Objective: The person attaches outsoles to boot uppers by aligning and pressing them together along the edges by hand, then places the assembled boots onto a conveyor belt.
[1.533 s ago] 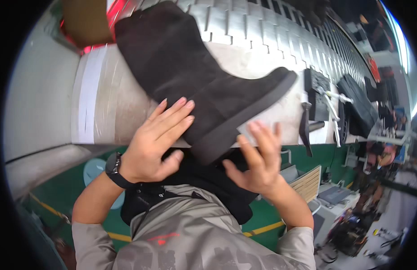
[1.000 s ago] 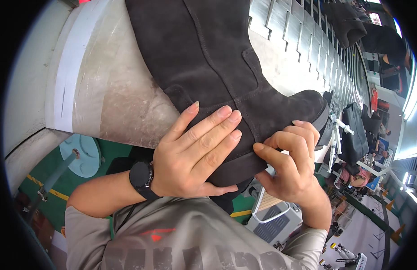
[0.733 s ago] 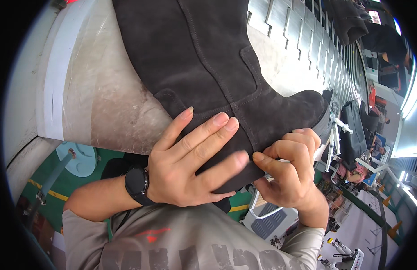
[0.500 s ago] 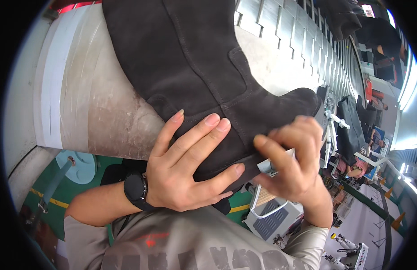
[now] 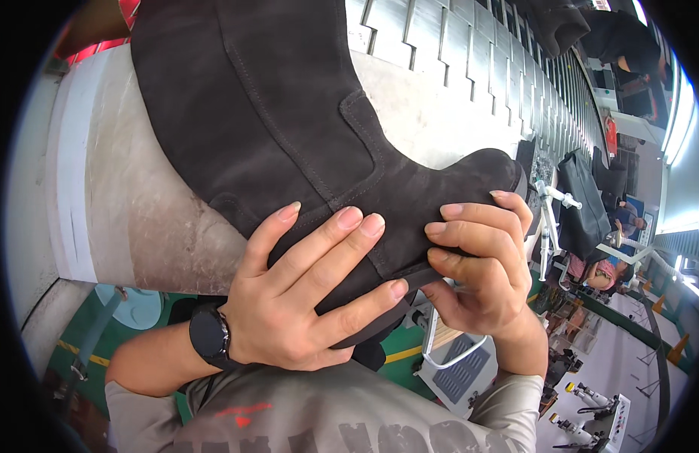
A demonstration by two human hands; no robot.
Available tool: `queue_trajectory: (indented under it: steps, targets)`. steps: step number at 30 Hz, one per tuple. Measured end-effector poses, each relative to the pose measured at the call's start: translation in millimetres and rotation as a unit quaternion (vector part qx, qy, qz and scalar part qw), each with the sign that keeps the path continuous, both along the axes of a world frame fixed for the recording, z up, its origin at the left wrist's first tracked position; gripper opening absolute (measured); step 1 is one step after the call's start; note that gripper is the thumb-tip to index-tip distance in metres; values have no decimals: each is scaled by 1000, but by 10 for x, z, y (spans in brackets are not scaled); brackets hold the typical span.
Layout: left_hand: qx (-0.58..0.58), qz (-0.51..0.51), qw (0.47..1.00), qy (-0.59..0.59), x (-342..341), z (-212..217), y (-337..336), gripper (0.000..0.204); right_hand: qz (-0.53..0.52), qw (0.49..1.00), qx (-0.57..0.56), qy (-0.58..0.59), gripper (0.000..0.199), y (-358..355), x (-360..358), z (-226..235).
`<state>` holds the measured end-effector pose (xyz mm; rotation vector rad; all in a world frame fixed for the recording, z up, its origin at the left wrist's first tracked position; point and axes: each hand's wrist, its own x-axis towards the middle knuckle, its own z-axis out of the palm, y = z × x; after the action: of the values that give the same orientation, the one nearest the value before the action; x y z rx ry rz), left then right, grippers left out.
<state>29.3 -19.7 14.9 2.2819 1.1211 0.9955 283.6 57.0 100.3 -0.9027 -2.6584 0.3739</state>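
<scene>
A dark suede boot [image 5: 289, 113] with stitched seams lies on its side across the pale work surface, its shaft toward the upper left and its toe at the right. My left hand [image 5: 289, 302] wears a black watch and holds the heel and ankle part, fingers spread over the suede. With bent fingers on the suede and the thumb low by the sole edge, my right hand [image 5: 485, 264] grips the foot part between heel and toe. Whatever may lie inside the right palm is hidden.
A slatted metal conveyor [image 5: 478, 68] runs beyond the boot toward the upper right. White jointed tubes [image 5: 549, 219] and a black boot shaft [image 5: 583, 204] stand right of the toe. A light-blue round stool seat [image 5: 130, 308] is below the left edge. Other people sit farther right.
The boot has shifted left, with its heel lower. My right hand has gone from pinching a small pale, shiny piece to curling over the boot's side; that piece no longer shows.
</scene>
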Motion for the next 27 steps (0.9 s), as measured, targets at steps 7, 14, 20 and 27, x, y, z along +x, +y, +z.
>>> queue_trajectory:
  steps: [7,14,20,27]
  targets:
    - [-56,-49,996,-40,-136,284,241,57,-30,999,-42,-5,51,207,82,155]
    - [-51,-96,994,20,67,312,881,117,-35,997,-68,6,56,204,160,78]
    - [-76,-104,990,58,86,314,908,107,-40,997,-61,-3,55,189,108,116]
    - [-41,-86,993,71,165,323,808,94,-239,959,112,106,57,-218,207,-133]
